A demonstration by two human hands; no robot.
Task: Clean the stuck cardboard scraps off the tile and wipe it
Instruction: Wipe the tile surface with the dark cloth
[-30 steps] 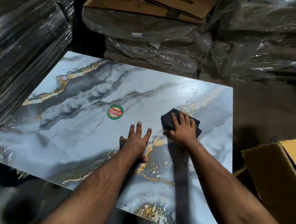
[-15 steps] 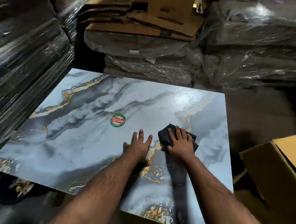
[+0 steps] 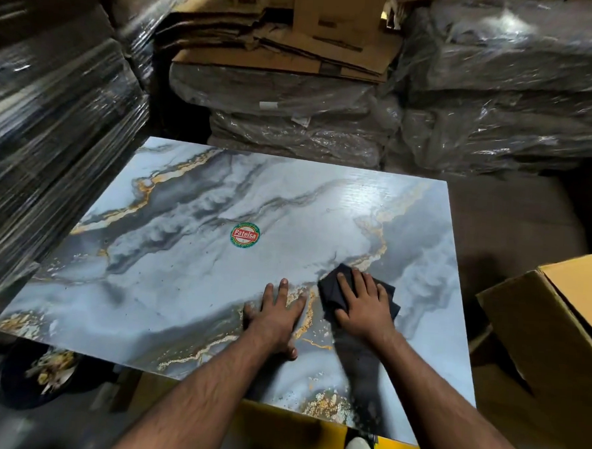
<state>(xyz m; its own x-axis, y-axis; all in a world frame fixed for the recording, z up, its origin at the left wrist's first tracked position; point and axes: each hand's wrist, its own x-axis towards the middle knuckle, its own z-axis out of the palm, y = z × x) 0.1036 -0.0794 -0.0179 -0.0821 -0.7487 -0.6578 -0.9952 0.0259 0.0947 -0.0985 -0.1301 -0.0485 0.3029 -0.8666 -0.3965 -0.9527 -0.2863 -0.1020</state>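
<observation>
Two bare hands lie on the tile (image 3: 181, 287), side by side near its near edge and toward its right side. The left hand (image 3: 276, 321) lies palm down on the bare glaze, its fingers (image 3: 282, 292) straight and slightly spread, thumb out to the side, holding nothing. The right hand (image 3: 364, 308) presses flat on a dark folded cloth (image 3: 330, 289), fingers straight and a little fanned over it; the cloth sticks out past the fingertips and on both sides of the hand, and lies directly on the tile just right of the left hand.

The tile is a large glossy rectangle with a grey, white and blue marble pattern and gold veins, lit by a bright glare toward its far right corner. A round green and red sticker (image 3: 245, 234) reading "Patelsa" sits near its middle, well apart from both hands. Small dark specks dot the surface left of the left hand. Whether any cardboard scraps are stuck on cannot be told.

An open cardboard box (image 3: 539, 340) stands off the tile's right edge, flattened cardboard (image 3: 279, 51) is stacked beyond its far edge, and plastic-wrapped stacks (image 3: 53, 125) rise along its left
</observation>
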